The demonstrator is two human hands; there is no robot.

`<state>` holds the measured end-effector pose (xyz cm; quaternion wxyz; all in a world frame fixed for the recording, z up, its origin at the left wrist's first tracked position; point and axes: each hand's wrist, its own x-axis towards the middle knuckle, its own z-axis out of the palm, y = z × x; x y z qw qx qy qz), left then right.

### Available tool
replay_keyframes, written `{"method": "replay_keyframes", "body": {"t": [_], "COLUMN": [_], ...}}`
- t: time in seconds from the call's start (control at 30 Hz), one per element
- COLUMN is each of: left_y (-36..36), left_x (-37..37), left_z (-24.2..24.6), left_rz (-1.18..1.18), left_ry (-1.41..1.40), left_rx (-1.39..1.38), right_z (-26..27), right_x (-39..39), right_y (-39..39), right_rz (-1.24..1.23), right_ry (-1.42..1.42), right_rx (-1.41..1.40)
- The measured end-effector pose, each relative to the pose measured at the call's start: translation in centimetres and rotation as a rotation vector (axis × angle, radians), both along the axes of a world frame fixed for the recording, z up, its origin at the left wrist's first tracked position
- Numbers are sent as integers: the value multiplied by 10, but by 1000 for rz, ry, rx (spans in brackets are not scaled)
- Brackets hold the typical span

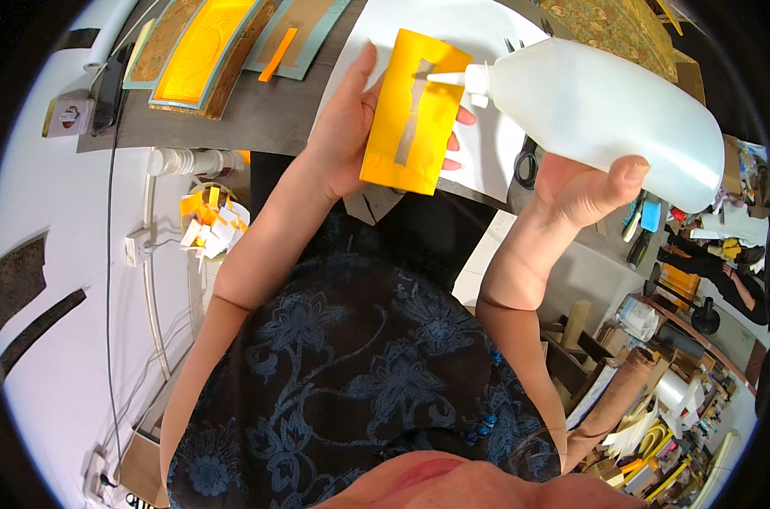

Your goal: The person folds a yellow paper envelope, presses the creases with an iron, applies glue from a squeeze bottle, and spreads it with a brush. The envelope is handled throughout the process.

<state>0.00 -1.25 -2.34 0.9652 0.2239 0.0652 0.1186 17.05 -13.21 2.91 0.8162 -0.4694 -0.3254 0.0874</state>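
My left hand holds a flat yellow rectangular piece from behind, its fingertips showing past the right edge. A grey-brown strip runs lengthwise down the middle of its face. In my right hand lies a large translucent white squeeze bottle, tilted on its side. Its narrow nozzle points left, at the upper part of the strip; whether it touches cannot be told. Behind both hands is a white sheet on the table.
Yellow-lined trays with blue-green edges and a board with an orange strip lie at the upper left. Black-handled scissors lie below the bottle. A bin of paper scraps stands left below the table. Another person is at the far right.
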Motion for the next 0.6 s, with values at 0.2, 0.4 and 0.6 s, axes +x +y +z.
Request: {"method": "replay_keyframes", "body": {"t": [0.2, 0.4, 0.6], "left_y": [-24, -34, -36], "left_x": [-10, -9, -10], "left_z": [13, 20, 24], "left_rz": [79, 47, 37], "left_ry": [120, 83, 81], "left_rx": [220, 109, 128], "right_z": [7, 15, 18], "right_x": [-8, -12, -13], "right_y": [7, 8, 10], "right_rz": [-80, -129, -154], "right_ry": [-79, -98, -107], "right_rx": [98, 81, 97]}}
